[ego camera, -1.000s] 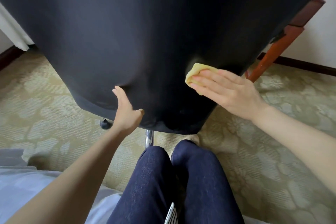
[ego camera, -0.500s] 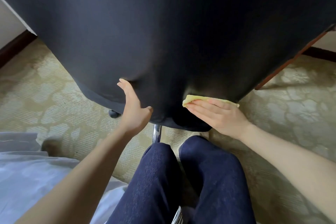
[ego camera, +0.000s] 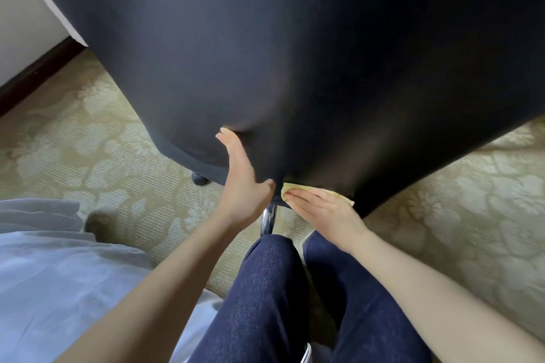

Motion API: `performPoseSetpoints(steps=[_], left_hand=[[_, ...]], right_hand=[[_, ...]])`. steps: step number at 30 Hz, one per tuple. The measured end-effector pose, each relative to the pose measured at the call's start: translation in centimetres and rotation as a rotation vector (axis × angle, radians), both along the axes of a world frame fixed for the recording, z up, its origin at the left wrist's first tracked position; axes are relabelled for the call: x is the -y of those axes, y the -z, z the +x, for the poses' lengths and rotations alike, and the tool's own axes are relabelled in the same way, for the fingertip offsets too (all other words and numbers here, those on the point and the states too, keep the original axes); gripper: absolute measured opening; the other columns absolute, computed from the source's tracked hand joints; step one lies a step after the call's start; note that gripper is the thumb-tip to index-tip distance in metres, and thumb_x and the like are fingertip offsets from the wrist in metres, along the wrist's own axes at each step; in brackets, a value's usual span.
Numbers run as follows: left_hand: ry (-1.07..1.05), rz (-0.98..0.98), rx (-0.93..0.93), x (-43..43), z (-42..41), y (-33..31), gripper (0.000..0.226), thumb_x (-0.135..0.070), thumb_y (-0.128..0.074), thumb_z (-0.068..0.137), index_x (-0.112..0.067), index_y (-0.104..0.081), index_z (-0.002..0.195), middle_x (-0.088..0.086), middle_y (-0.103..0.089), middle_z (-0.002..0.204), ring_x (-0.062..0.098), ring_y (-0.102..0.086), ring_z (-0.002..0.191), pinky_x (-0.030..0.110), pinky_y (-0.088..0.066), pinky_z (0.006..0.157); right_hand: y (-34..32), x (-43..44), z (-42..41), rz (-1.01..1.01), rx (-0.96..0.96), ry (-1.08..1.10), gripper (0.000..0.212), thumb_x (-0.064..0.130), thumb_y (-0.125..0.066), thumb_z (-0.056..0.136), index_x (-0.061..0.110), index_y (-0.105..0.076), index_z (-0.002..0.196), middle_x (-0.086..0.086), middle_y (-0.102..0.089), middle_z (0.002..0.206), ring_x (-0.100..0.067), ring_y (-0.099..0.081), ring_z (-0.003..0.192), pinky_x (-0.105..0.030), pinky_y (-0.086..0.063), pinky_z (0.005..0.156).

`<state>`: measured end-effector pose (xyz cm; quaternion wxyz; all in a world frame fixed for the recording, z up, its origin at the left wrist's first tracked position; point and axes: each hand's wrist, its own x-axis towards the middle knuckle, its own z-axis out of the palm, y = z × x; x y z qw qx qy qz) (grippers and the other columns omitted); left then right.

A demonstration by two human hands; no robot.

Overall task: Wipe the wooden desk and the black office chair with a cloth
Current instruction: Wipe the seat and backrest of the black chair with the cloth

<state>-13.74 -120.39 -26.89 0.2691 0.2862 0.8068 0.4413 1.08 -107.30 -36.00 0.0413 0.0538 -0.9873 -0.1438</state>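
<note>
A: What sits nearest the camera?

B: 2 legs in dark blue jeans (ego camera: 265, 298), knees pointing away from the viewer, with white bedding (ego camera: 53, 280) to the left. Both bare forearms reach forward over them.

A: And the hands?

B: The left hand (ego camera: 241, 183) has its fingers straight and together, palm laid flat against the lower back of the black office chair (ego camera: 295, 53), fingertips pointing up and away, thumb spread toward the right. It holds nothing. The right hand (ego camera: 321, 209) is just beside it, fingers straight and pointing left, pressing a yellow cloth (ego camera: 298, 187) against the chair's bottom edge.

A: How does the cloth lie?

B: It is folded flat, its long axis running left to right along the lower rim of the backrest. One end shows past the fingertips near the left thumb, the other end pokes out at the right of the hand; the middle is hidden under the fingers.

A: Farther out?

B: A chrome post (ego camera: 269, 219) drops below the chair between the 2 hands, and a dark caster (ego camera: 200, 179) rests on the patterned beige carpet (ego camera: 88, 138). The chair back widens upward and fills the top of the view. At far left a pale wall (ego camera: 20, 20) meets a dark baseboard (ego camera: 35, 76).
</note>
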Motion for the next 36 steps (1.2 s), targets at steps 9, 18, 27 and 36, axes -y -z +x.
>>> performPoseSetpoints(steps=[9, 18, 27, 36], left_hand=[[0.007, 0.1, -0.112, 4.7, -2.9, 0.1, 0.091, 0.005, -0.054, 0.08, -0.028, -0.009, 0.152, -0.012, -0.015, 0.157, 0.029, -0.028, 0.14, 0.049, -0.031, 0.111], [-0.359, 0.231, 0.036, 8.6, -11.4, -1.1, 0.078, 0.0, -0.053, 0.086, -0.025, -0.019, 0.151, -0.019, -0.026, 0.149, -0.021, -0.031, 0.123, 0.003, -0.031, 0.091], [-0.237, 0.257, 0.427, 14.4, -12.1, -0.2, 0.036, -0.017, -0.048, 0.097, -0.02, -0.054, 0.132, -0.004, -0.058, 0.129, 0.002, -0.053, 0.112, 0.001, -0.038, 0.073], [-0.209, 0.401, 0.48, 21.6, -12.4, -0.8, 0.027, -0.018, -0.051, 0.095, -0.029, -0.066, 0.115, -0.022, -0.061, 0.113, -0.018, -0.055, 0.097, -0.001, -0.04, 0.075]], right_hand=[[-1.6, 7.6, -4.7, -0.749, -0.131, 0.452, 0.061, -0.002, -0.044, 0.093, 0.026, -0.032, 0.146, 0.02, -0.011, 0.15, -0.006, -0.011, 0.143, -0.017, -0.003, 0.115], [-9.2, 12.3, -10.5, -1.097, -0.696, 0.56, 0.058, -0.016, -0.042, 0.09, 0.02, -0.046, 0.136, 0.005, -0.041, 0.145, -0.007, -0.033, 0.137, -0.018, -0.03, 0.11], [-12.8, 18.3, -17.6, -2.394, -0.567, 1.123, 0.029, 0.025, -0.043, 0.101, 0.022, -0.056, 0.127, -0.002, -0.067, 0.112, -0.017, -0.066, 0.095, -0.03, -0.052, 0.073], [-11.4, 23.6, -21.2, -2.596, -0.031, 1.106, 0.042, 0.037, -0.038, 0.1, 0.01, -0.064, 0.118, -0.017, -0.066, 0.116, -0.032, -0.061, 0.11, -0.048, -0.039, 0.104]])
